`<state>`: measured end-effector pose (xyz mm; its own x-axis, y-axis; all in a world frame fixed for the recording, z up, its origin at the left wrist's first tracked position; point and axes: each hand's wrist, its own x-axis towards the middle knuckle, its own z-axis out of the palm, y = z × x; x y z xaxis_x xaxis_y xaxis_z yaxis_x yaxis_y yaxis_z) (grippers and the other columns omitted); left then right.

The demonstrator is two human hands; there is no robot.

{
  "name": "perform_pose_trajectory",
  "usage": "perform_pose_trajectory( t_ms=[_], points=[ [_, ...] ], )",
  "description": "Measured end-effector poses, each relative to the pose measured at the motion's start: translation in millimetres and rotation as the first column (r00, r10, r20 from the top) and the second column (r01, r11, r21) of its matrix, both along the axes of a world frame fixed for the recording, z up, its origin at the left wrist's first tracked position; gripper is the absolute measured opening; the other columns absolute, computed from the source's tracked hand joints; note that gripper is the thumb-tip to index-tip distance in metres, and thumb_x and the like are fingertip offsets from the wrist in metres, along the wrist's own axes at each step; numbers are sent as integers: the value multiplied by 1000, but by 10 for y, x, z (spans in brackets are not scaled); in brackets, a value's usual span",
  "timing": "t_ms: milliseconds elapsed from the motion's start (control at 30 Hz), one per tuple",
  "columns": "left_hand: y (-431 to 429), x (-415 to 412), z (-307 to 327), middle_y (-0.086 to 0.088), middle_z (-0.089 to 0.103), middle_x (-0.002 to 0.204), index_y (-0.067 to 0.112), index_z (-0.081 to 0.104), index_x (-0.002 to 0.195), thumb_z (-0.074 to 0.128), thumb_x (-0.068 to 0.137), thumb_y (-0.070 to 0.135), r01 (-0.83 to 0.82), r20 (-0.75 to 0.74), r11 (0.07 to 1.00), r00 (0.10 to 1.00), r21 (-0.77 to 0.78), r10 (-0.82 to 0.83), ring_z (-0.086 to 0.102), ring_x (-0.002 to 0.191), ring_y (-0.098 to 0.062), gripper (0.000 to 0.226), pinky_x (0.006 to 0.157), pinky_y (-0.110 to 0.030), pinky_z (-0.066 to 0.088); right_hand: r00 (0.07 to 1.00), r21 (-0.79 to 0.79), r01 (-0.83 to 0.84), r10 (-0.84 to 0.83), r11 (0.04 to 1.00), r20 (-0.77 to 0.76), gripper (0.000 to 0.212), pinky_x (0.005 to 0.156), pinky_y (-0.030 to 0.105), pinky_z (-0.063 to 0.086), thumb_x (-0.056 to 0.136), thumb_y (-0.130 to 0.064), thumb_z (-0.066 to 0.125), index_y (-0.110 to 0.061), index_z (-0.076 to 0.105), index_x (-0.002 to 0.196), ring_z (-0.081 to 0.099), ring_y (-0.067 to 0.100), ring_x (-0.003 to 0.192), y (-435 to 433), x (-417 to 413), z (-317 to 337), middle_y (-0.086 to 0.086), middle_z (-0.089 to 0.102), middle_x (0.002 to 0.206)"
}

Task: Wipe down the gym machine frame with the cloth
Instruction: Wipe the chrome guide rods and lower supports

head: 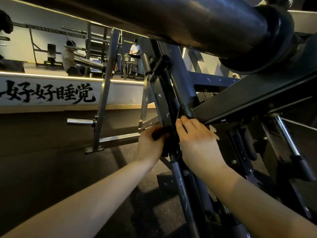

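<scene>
Dim gym floor (51, 169) spreads beneath us, a painted wall banner (49, 93) to the left. Overhead, a thick black bar (205, 23) blocks our view. Our left hand (151, 143) curls tight around the dark cloth (161, 133), pressing it on the scuffed grey frame upright (167, 107); our right hand (197, 140) lies flat, fingers loosely spread, empty, against the frame.

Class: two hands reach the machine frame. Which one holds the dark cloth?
The left hand grips the dark cloth against the frame's slanted bar; the right hand holds no cloth, its fingertips on the bar.
</scene>
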<state>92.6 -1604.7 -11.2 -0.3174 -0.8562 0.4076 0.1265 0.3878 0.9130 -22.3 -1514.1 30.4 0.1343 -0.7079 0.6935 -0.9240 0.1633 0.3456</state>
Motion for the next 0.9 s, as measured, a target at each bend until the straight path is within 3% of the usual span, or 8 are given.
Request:
perform_pose_trajectory(
  t_ms=[100,200,300,433,600,667,767,900],
  points=[
    [-283,-60,262,13,72,103,38,69,102,66,97,17,-102,1,991,995,-86,102,69,103,-6,21,98,-43,56,1000,-1,-15,15,1000,2,52,95,43,56,75,-7,79,3,68,124,69,36,112,-4,-7,-4,22,70,122],
    [-420,-176,419,13,70,101,41,66,97,68,95,17,-240,-32,962,971,-134,237,66,104,-8,25,98,-44,55,1000,-20,-15,15,1000,-6,53,95,42,56,73,-7,78,3,68,124,69,35,111,5,-18,-3,21,70,122],
    [-152,-152,184,12,72,104,26,70,109,67,97,15,-135,-66,989,989,-58,131,67,101,0,17,96,-28,56,1000,-30,-23,22,999,-13,49,95,41,56,78,-13,67,2,68,125,69,34,112,0,-16,1,20,70,122],
    [-82,-51,59,21,69,96,36,68,101,65,98,14,-66,67,984,995,-167,78,65,92,12,22,84,-11,53,1000,-18,-9,9,1000,-7,49,95,41,56,77,-12,74,2,69,124,69,34,111,-14,-26,-5,20,70,122],
    [-587,-205,505,3,71,103,18,71,107,67,96,21,-263,1,928,962,-264,273,66,102,-13,12,96,-41,55,1000,-13,-3,4,1000,19,57,93,39,56,70,-8,85,1,69,124,68,33,113,7,-22,-1,19,70,123],
    [-474,-225,434,3,72,105,18,71,108,67,96,19,-249,-44,955,969,-160,245,67,103,-12,12,97,-41,55,1000,-9,0,0,1000,18,58,93,40,56,70,-8,85,1,68,125,68,33,113,9,-18,-1,19,70,123],
    [-116,-130,50,10,73,106,30,69,109,65,98,15,-96,-34,995,995,-12,95,69,101,-3,19,96,-36,57,1000,-11,4,-3,1000,21,54,93,41,57,73,-11,81,1,68,124,69,33,112,8,2,-8,19,70,122],
    [-193,-51,37,11,73,101,32,70,104,65,98,14,-42,60,995,997,-87,47,71,96,-4,19,89,-33,59,1000,-10,5,-5,1000,16,49,93,41,57,76,-14,75,2,70,122,70,34,110,5,24,-5,20,71,120]
  ],
)
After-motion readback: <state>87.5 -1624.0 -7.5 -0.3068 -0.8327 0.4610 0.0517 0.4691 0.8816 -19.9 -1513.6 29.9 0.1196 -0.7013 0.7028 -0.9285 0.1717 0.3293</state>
